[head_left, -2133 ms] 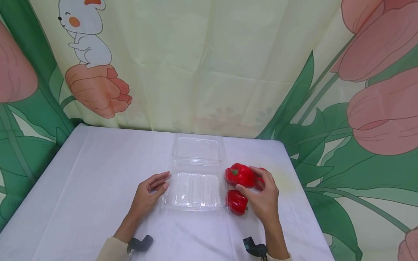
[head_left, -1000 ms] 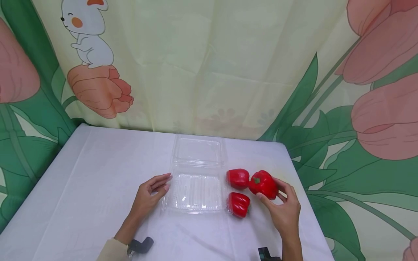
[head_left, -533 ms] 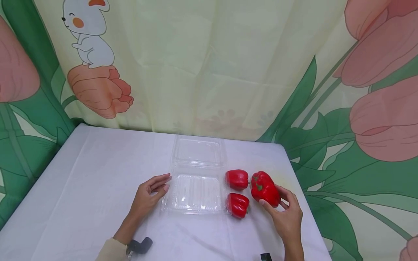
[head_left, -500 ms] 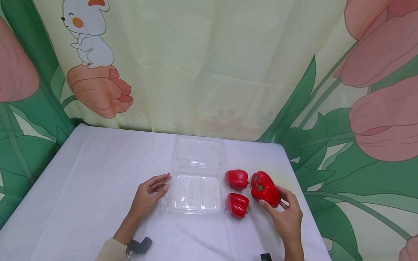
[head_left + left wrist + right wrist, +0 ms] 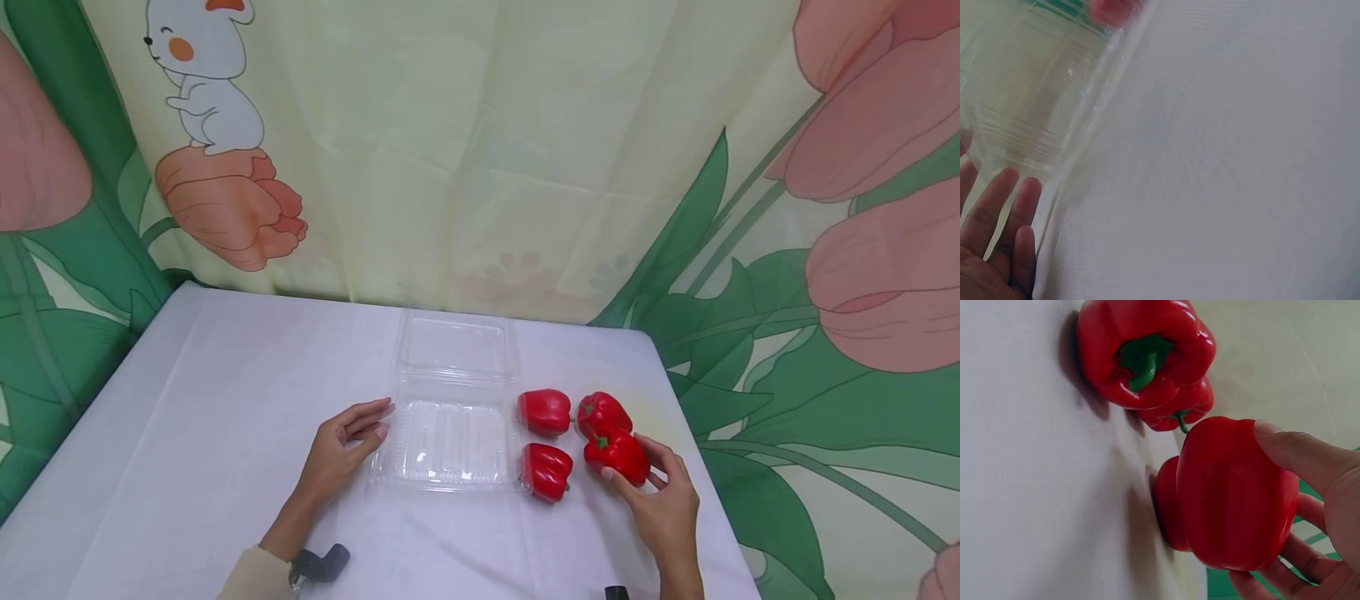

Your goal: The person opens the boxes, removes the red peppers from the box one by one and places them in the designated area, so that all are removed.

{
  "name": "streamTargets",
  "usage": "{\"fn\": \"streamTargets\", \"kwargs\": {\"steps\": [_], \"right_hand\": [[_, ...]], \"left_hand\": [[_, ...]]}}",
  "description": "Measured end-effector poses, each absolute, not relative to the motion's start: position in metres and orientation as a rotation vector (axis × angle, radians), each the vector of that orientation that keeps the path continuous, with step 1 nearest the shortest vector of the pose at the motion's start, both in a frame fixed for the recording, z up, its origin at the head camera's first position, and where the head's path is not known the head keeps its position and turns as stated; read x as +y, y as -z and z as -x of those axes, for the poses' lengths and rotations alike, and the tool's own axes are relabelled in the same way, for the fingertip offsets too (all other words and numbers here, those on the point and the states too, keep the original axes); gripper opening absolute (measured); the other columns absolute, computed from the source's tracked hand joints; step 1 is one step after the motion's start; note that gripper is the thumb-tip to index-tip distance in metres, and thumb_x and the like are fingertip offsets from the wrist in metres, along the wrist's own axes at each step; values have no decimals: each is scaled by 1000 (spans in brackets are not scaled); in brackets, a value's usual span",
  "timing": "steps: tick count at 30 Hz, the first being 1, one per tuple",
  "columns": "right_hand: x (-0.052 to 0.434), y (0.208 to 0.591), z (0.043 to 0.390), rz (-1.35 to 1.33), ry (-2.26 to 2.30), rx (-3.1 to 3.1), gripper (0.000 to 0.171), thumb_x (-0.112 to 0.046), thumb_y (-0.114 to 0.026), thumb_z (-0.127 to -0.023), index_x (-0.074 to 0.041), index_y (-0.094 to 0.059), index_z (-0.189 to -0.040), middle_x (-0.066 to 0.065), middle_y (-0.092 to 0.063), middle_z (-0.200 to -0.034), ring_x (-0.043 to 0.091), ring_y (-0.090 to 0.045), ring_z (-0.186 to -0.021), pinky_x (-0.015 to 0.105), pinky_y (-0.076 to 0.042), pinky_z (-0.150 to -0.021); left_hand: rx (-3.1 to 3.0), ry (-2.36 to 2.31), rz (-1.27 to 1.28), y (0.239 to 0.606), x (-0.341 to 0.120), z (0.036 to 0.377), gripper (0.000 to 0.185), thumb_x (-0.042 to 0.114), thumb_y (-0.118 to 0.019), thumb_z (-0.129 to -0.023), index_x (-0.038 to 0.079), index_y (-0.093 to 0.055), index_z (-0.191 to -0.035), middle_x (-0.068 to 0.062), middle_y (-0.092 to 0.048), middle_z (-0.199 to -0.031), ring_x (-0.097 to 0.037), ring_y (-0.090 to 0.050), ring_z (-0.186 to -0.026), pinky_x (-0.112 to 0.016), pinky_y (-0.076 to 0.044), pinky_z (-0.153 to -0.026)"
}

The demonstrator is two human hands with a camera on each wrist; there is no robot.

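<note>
My right hand (image 5: 663, 500) grips a red bell pepper (image 5: 617, 457) between thumb and fingers. In the right wrist view this held bell pepper (image 5: 1238, 494) is raised off the cloth and partly covers another one. That other bell pepper (image 5: 602, 412) rests just behind it. Two more stand to the left, a back bell pepper (image 5: 545, 412) and a front bell pepper (image 5: 547, 472). They sit right at the side of an opened clear plastic clamshell box (image 5: 450, 485). My left hand (image 5: 341, 454) has its relaxed fingertips at the box's left edge; the left wrist view shows those fingers (image 5: 1025, 200) loosely extended.
The box's lid (image 5: 453, 343) lies folded back toward the rear of the table. A white cloth covers the table (image 5: 225, 400). Behind it hangs a curtain (image 5: 420, 167) printed with a rabbit and tulips.
My right hand has carried the held bell pepper rightward from beside the box, then toward me, uncovering the bell peppers behind it. The left hand and box stay in place.
</note>
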State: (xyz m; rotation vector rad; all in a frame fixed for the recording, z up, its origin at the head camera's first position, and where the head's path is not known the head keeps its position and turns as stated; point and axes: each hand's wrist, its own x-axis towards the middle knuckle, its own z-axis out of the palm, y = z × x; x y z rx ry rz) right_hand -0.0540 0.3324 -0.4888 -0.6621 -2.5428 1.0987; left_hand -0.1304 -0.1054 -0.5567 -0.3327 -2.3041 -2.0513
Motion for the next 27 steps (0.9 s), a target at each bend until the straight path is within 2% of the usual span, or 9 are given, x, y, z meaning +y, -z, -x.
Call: {"fn": "streamTargets", "kwargs": {"steps": [12,20,24,27], "right_hand": [[342,495,50,706,-1099,-2648,87,-32,-91,-70,-20,-49,-145,12,-49,-145,37,-46,-132,54,-49,-99],[347,500,47,751,-1078,-2685,89,-35,-91,-70,-21,-47,-147,13,-48,-147,38,-43,-134,57,-48,-100],[347,500,48,760,-1063,-2685,93,-37,-91,-69,-22,-45,-148,14,-46,-149,39,-41,-135,60,-49,-99],[342,500,50,760,-1029,-2659,94,-37,-91,-69,-24,-44,-149,15,-44,-149,39,-39,-135,61,-51,-96]], "left_hand": [[-2290,2066,343,555,-104,131,40,13,-70,-93,13,-61,-133,-8,-68,-131,-28,-64,-121,-15,-52,-89],[-2277,2081,305,553,-103,131,41,12,-71,-92,12,-62,-132,-9,-69,-129,-26,-66,-119,-16,-52,-87],[-2231,2136,285,551,-103,132,41,9,-70,-92,8,-60,-132,-15,-69,-127,-29,-66,-118,-16,-53,-86],[-2221,2156,252,550,-104,132,44,13,-67,-96,8,-55,-138,-17,-68,-128,-29,-65,-119,-14,-53,-89]]}}
